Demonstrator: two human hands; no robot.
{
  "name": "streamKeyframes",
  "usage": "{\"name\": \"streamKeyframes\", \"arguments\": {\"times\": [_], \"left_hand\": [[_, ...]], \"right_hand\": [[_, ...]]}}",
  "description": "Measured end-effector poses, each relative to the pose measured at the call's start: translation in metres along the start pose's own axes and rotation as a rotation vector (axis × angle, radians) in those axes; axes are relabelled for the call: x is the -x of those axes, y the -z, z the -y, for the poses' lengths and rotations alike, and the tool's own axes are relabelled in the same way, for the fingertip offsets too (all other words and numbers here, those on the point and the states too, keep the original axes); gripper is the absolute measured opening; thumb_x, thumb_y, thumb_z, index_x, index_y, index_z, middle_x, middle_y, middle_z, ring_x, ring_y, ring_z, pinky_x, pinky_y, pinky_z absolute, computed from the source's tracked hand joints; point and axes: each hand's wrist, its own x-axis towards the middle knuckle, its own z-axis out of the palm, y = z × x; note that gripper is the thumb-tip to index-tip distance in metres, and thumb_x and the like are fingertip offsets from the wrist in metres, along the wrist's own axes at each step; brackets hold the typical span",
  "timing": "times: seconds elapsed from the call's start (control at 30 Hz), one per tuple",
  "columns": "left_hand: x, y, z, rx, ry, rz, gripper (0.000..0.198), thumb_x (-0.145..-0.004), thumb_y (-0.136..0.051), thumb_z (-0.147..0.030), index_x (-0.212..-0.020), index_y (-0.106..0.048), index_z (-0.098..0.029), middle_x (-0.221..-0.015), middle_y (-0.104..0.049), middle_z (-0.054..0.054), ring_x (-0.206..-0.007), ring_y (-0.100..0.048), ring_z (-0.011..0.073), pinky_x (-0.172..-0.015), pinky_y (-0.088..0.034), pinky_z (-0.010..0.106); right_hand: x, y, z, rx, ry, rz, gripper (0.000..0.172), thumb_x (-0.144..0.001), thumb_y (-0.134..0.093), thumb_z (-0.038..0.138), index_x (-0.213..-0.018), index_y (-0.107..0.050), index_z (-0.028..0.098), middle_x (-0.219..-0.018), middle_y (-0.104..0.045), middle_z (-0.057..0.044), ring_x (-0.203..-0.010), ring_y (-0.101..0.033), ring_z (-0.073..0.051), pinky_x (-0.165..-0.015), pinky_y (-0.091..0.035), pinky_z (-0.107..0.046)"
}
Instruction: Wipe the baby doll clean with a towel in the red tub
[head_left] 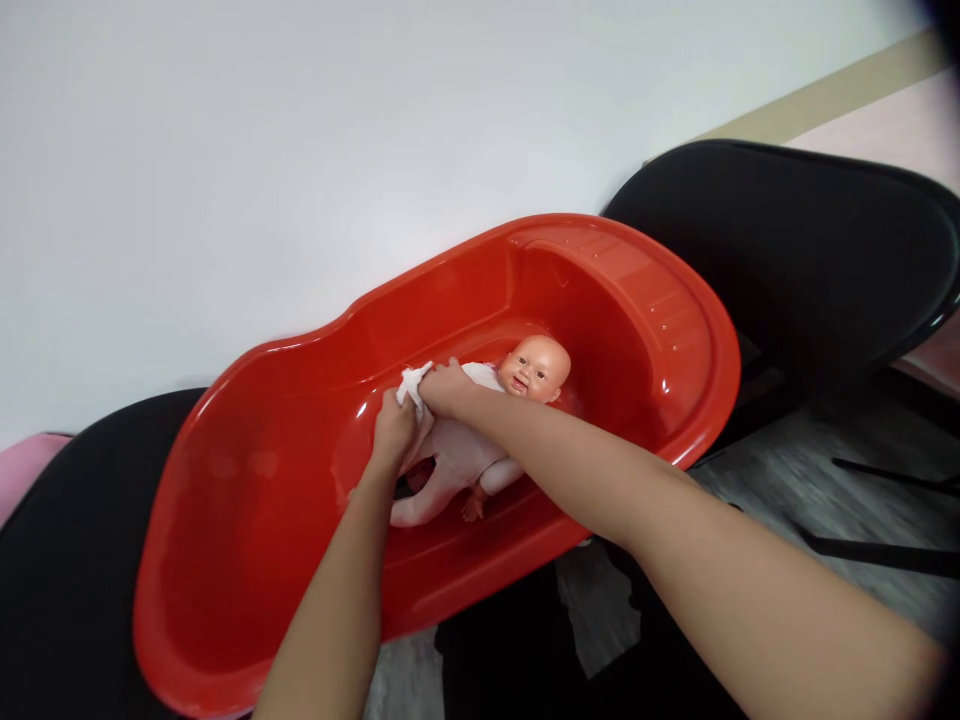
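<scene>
A baby doll [461, 450] in a pale, whitish body suit lies on its back in a red baby bathtub [247, 540], its bald head toward the right end. Over the doll's lower body, my left hand [394, 428] is closed on a bunched white cloth [412, 384]. My right hand [447, 386] grips the other side of that cloth, its fingers bent. Whether the cloth is separate or part of the doll's suit, I cannot tell. My right forearm crosses in front of the doll's chest and hides part of it.
Black seats or chairs stand under and beside the tub, one at the right [810, 250] and one at the left [82, 560]. A white wall [225, 180] rises behind the tub. Grey floor [862, 480] and dark metal legs show at the lower right.
</scene>
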Motion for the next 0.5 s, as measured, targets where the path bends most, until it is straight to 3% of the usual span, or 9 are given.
{"name": "streamKeyframes", "arguments": {"times": [0.13, 0.3, 0.5], "left_hand": [[0.003, -0.001, 0.0, -0.071, -0.049, -0.064, 0.021, -0.102, -0.051, -0.04, -0.104, -0.062, -0.022, -0.096, -0.072, 0.011, -0.098, -0.07, 0.0324, -0.089, -0.051, 0.042], [0.006, 0.001, -0.005, -0.072, -0.075, -0.111, 0.027, -0.106, -0.043, -0.041, -0.102, -0.062, -0.022, -0.102, -0.071, 0.012, -0.094, -0.067, 0.0286, -0.086, -0.05, 0.039], [0.008, -0.002, -0.012, 0.168, -0.037, -0.098, 0.025, -0.102, -0.053, -0.039, -0.103, -0.066, -0.019, -0.108, -0.072, 0.01, -0.098, -0.067, 0.024, -0.086, -0.053, 0.034]], "right_hand": [[-0.003, 0.001, -0.002, -0.027, 0.011, 0.011, 0.028, -0.098, -0.061, 0.016, -0.122, -0.075, 0.019, -0.135, -0.073, -0.014, -0.123, -0.069, -0.031, -0.107, -0.048, -0.047], [-0.008, -0.005, -0.008, -0.052, 0.0, -0.033, 0.026, -0.1, -0.059, 0.021, -0.12, -0.076, 0.02, -0.134, -0.073, -0.013, -0.12, -0.07, -0.031, -0.108, -0.047, -0.052], [-0.01, -0.009, -0.01, -0.069, 0.0, -0.042, 0.03, -0.101, -0.057, 0.019, -0.126, -0.074, 0.018, -0.136, -0.073, -0.013, -0.123, -0.069, -0.031, -0.111, -0.047, -0.053]]}}
